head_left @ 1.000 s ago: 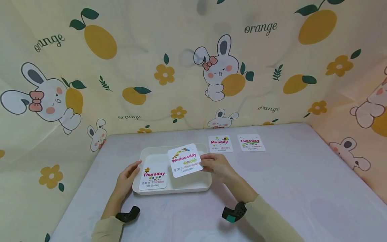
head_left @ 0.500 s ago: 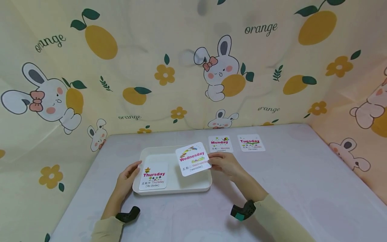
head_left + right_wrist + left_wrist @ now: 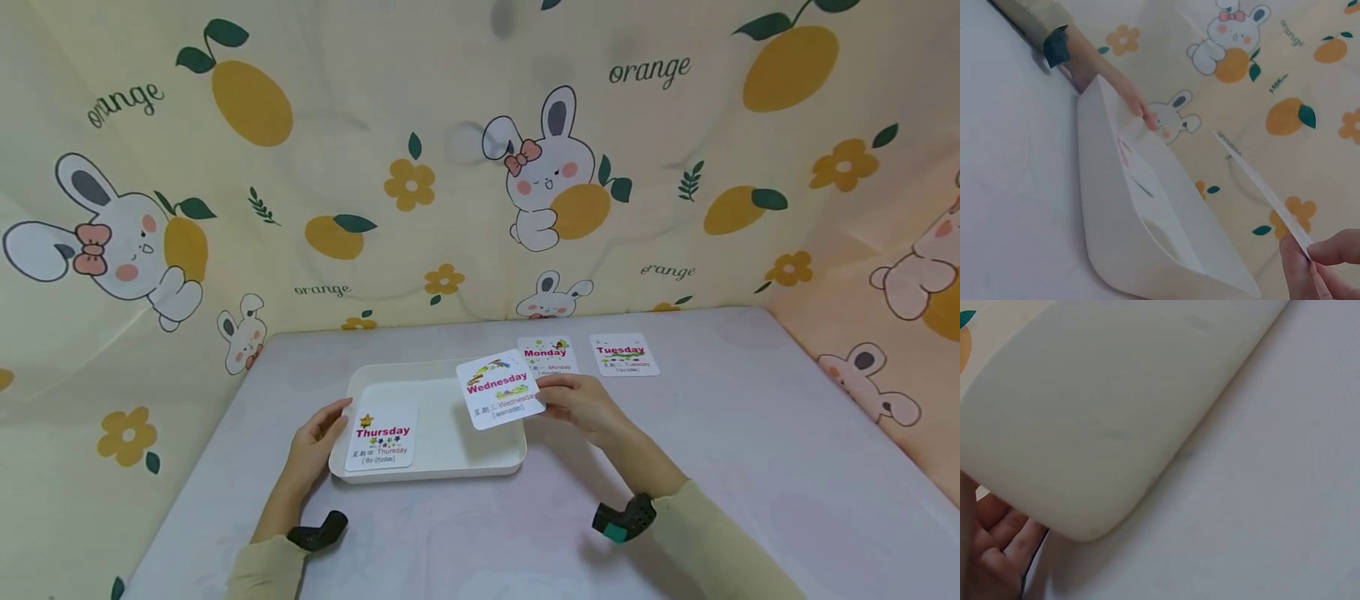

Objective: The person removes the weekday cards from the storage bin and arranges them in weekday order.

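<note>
Wednesday card (image 3: 501,390) carried rightward (tilted) | right grip (image 3: 581,402) pinches it | left grip (image 3: 315,442) touches tray (image 3: 442,462)

The Wednesday card (image 3: 501,389), white with red lettering and a rainbow, is pinched at its right edge, tilted, lifted above the right end of the white tray (image 3: 442,468). The Thursday card (image 3: 381,437) lies flat in the tray's left part.
</note>
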Available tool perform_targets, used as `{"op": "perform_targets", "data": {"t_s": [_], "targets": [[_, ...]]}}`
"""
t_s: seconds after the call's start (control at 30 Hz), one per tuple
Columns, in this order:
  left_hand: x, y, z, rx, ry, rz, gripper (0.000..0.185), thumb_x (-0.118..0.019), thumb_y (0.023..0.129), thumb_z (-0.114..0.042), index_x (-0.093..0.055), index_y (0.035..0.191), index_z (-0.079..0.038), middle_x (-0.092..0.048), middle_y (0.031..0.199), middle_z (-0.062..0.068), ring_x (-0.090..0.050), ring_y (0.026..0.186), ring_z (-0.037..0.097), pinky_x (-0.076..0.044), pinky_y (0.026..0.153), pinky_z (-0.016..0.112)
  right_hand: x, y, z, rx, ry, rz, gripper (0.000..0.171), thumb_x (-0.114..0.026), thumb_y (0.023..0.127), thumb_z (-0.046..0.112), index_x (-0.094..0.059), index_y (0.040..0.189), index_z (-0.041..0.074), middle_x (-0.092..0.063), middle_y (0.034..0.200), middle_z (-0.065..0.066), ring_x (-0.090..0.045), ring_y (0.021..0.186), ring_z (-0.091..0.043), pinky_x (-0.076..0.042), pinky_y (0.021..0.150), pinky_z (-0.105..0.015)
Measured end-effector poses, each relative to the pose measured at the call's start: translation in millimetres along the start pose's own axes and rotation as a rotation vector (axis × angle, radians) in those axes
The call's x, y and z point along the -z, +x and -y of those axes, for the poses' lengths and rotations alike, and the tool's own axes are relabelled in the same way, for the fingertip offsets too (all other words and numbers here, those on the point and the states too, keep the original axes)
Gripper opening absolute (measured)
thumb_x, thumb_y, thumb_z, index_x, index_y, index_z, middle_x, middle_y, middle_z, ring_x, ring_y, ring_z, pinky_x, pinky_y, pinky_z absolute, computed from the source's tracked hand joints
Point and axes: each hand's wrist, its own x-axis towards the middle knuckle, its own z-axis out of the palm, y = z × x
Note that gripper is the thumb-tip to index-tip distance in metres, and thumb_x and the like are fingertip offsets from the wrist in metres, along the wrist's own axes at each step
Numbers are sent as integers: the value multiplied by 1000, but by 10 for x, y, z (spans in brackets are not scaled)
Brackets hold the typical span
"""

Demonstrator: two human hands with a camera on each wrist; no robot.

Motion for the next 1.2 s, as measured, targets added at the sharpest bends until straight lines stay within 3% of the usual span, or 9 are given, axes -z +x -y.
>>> {"op": "perform_targets", "data": {"t_s": [0.2,0.33,0.43,0.57,0.7,1.2], "targets": [[-44,8,-12,-14,37,-32,41,-49,101,-30,-48,140,-17,-45,150,8,-45,136,22,-36,91,-1,99,-18,-5,4,15,13,36,-61,91,8,-56,123,-9,-67,108,-8,-64,84,-8,-58,77,-19],[-50,10,-2,-16,68,-34,40,-51,100,-26,-49,139,-17,-46,148,8,-46,136,23,-42,111,26,154,-21,-31,4,20,11,37,-62,91,9,-56,123,-9,-67,102,-3,-64,83,-7,-58,76,-19],[-36,4,-1,-15,71,-24,41,-52,99,-25,-49,139,-17,-46,149,9,-46,136,24,-39,115,40,198,-31,-39,-4,22,0,39,-62,91,11,-55,125,-8,-67,102,-2,-64,82,-7,-57,76,-18],[-15,-2,-2,-5,53,-7,42,-53,99,-24,-48,140,-17,-45,150,8,-45,137,24,-43,105,15,277,-50,-28,-3,28,4,42,-62,92,13,-54,128,-8,-67,104,-2,-64,84,-6,-57,76,-17],[-6,-5,0,-8,28,0,43,-53,98,-23,-47,141,-15,-45,150,10,-45,136,25,-35,87,-5,390,-55,-8,-3,37,-2,42,-62,93,15,-53,128,-7,-67,100,3,-65,84,-6,-57,76,-16],[-2,-3,4,-5,12,5,44,-53,99,-26,-47,141,-15,-45,150,9,-45,137,25,-35,85,-6,794,-60,71,1,57,0,55,-61,94,16,-41,139,-10,-64,93,11,-67,84,-5,-58,77,-17]]}}
